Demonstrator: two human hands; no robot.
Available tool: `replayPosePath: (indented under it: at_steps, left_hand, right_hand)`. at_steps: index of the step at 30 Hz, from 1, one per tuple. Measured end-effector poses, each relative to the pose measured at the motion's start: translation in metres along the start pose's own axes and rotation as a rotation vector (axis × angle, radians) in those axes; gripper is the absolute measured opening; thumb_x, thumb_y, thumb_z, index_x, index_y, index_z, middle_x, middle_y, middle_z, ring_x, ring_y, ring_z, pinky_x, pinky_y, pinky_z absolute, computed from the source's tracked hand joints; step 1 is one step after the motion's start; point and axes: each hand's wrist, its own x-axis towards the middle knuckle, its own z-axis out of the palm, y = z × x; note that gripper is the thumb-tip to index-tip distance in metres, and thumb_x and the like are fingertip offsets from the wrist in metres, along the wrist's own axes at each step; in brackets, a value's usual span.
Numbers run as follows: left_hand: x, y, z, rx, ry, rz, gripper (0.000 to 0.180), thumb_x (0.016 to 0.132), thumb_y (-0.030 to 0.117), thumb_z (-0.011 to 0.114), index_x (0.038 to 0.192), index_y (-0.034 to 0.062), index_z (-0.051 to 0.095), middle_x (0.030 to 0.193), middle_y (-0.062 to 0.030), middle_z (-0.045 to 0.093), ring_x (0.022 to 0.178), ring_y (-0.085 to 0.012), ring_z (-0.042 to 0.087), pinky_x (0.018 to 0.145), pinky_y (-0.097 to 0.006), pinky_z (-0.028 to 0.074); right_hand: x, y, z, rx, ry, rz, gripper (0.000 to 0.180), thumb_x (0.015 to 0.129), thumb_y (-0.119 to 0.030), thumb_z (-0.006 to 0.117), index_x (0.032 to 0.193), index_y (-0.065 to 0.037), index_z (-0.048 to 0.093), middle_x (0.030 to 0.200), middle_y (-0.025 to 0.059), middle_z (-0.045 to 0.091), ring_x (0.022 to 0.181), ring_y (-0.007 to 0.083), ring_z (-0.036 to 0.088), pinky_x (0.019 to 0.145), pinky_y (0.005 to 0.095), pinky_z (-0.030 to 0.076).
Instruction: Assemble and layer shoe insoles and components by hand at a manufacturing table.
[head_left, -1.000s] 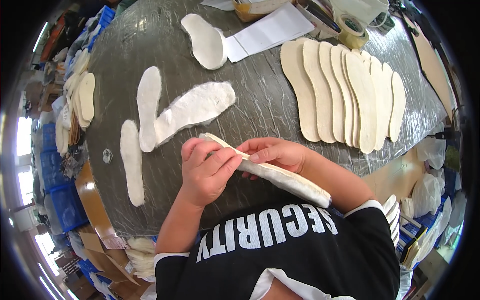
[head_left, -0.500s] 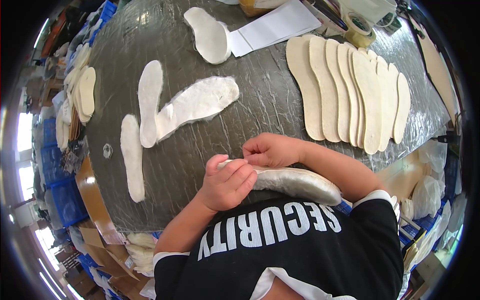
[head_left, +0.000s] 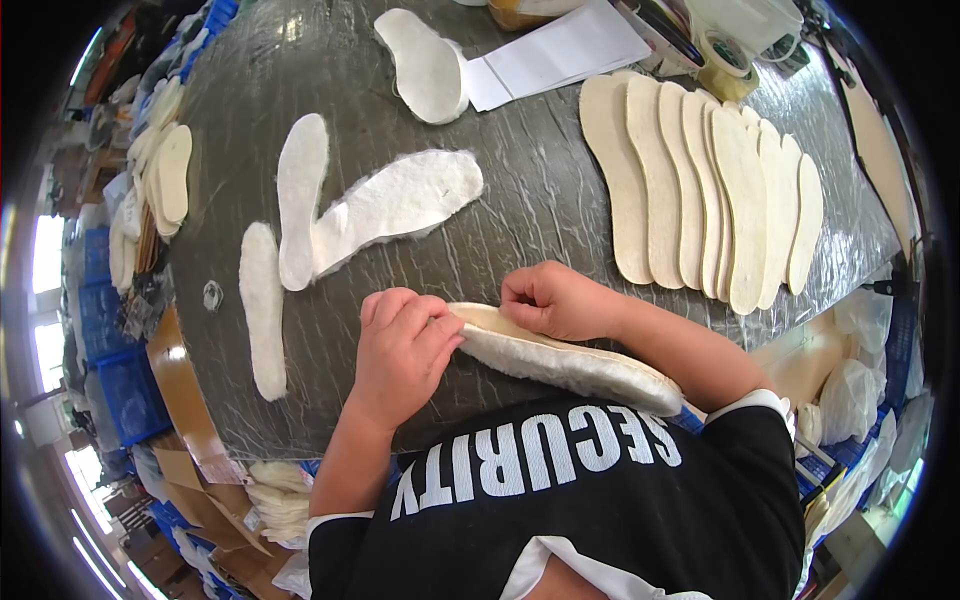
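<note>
Near the table's front edge I hold a fleece insole (head_left: 560,362), its fluffy white side facing me and its flat cream side turned away. My left hand (head_left: 402,345) pinches its left end between curled fingers and thumb. My right hand (head_left: 562,302) is closed in a pinch at the upper edge, around the middle; the fingertips are partly hidden. The insole's right end reaches toward my right forearm, close to my shirt. Past my left hand lie a fluffy white insole (head_left: 400,205), a slim upright one (head_left: 302,200) and another slim one (head_left: 262,310).
A fanned row of cream insoles (head_left: 740,210) covers the table's right side. At the back are a pale insole (head_left: 425,75), white paper sheets (head_left: 560,55) and tape rolls (head_left: 728,60). More insoles (head_left: 172,175) are stacked off the left edge, above blue crates (head_left: 130,395).
My left hand has moved left along the insole to its end, baring more of the cream side. The right hand has shifted slightly right and stays pinched at the edge.
</note>
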Motion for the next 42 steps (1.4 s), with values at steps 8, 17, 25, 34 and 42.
replayPosePath:
  at_steps: [8, 17, 25, 34, 42]
  left_hand:
    - [0.013, 0.005, 0.012, 0.095, 0.082, 0.178, 0.016, 0.065, 0.007, 0.070, 0.079, 0.0083, 0.064, 0.087, -0.0010, 0.061, 0.087, -0.0212, 0.057, 0.081, -0.040, 0.040]
    - [0.013, 0.026, 0.008, -0.132, -0.184, 0.310, 0.012, 0.066, 0.008, 0.060, 0.071, 0.0030, 0.050, 0.074, -0.0099, 0.050, 0.074, -0.0284, 0.055, 0.070, -0.039, 0.047]
    - [0.006, 0.054, -0.010, -0.128, -0.346, 0.426, 0.012, 0.066, 0.013, 0.060, 0.067, 0.0065, 0.050, 0.069, -0.0056, 0.046, 0.066, -0.0193, 0.051, 0.050, -0.028, 0.046]
    - [0.013, 0.048, -0.036, -0.418, -0.151, -0.101, 0.025, 0.073, 0.010, 0.076, 0.090, -0.0005, 0.062, 0.086, -0.0115, 0.060, 0.076, -0.0315, 0.060, 0.067, -0.038, 0.051]
    - [0.023, 0.018, -0.008, -0.447, -0.338, -0.449, 0.020, 0.072, 0.014, 0.079, 0.084, 0.0025, 0.068, 0.088, -0.0099, 0.062, 0.076, -0.0282, 0.061, 0.067, -0.036, 0.049]
  right_hand:
    - [0.025, -0.031, -0.015, -0.209, -0.185, 0.052, 0.018, 0.086, -0.015, 0.060, 0.092, 0.000, 0.066, 0.071, 0.0119, 0.065, 0.062, 0.0168, 0.060, 0.060, 0.0324, 0.048]
    - [0.033, -0.007, -0.008, -0.155, -0.131, 0.191, 0.021, 0.085, -0.019, 0.062, 0.082, 0.002, 0.067, 0.069, 0.0158, 0.064, 0.063, 0.0237, 0.061, 0.062, 0.0378, 0.049]
    - [0.033, -0.006, 0.010, -0.260, 0.072, 0.284, 0.022, 0.085, -0.021, 0.064, 0.089, -0.001, 0.071, 0.077, 0.0199, 0.067, 0.069, 0.0328, 0.064, 0.067, 0.0409, 0.051]
    - [0.030, -0.001, 0.002, -0.065, 0.078, 0.284, 0.024, 0.092, -0.023, 0.061, 0.098, -0.002, 0.070, 0.076, 0.0105, 0.067, 0.070, 0.0176, 0.062, 0.068, 0.0347, 0.049]
    - [0.022, 0.000, -0.003, 0.555, -0.103, 0.475, 0.046, 0.100, -0.039, 0.049, 0.131, -0.005, 0.056, 0.110, 0.0070, 0.065, 0.089, 0.0151, 0.061, 0.075, 0.0323, 0.051]
